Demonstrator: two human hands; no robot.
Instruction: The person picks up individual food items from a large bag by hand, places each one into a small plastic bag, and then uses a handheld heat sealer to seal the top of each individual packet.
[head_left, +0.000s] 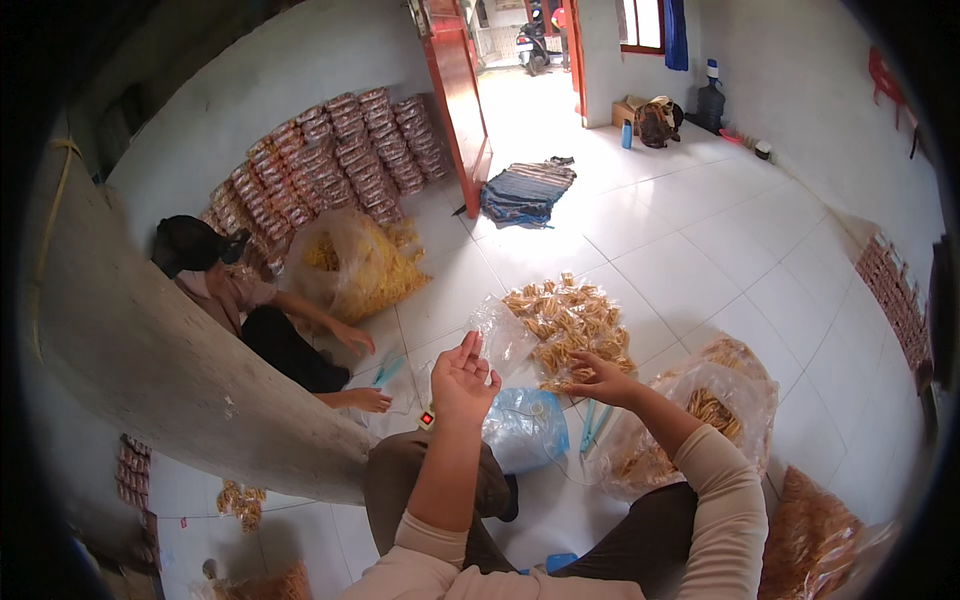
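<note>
My left hand (463, 379) is raised palm up, its fingers loosely curled, and I see nothing in it. Just beyond it lie clear empty plastic bags (504, 337). Over the near edge of a pile of small clear packets of brown stick snacks (577, 319) is my right hand (604, 381), fingers apart; whether it touches a packet is unclear. Below that hand a light-blue tong-like tool (590, 431), perhaps a hand-held bag sealer, rests on the floor. A blue-and-clear plastic package (527, 427) lies between my forearms, with a thin cord across it.
A large open bag of sticks (709, 412) stands at my right. Left, beyond a concrete pillar (225, 360), a co-worker (247, 300) sits by a big bag of yellow snacks (360, 270) and another light-blue tool (388, 369). A power strip (426, 418) with a lit red switch is near my knee.
</note>
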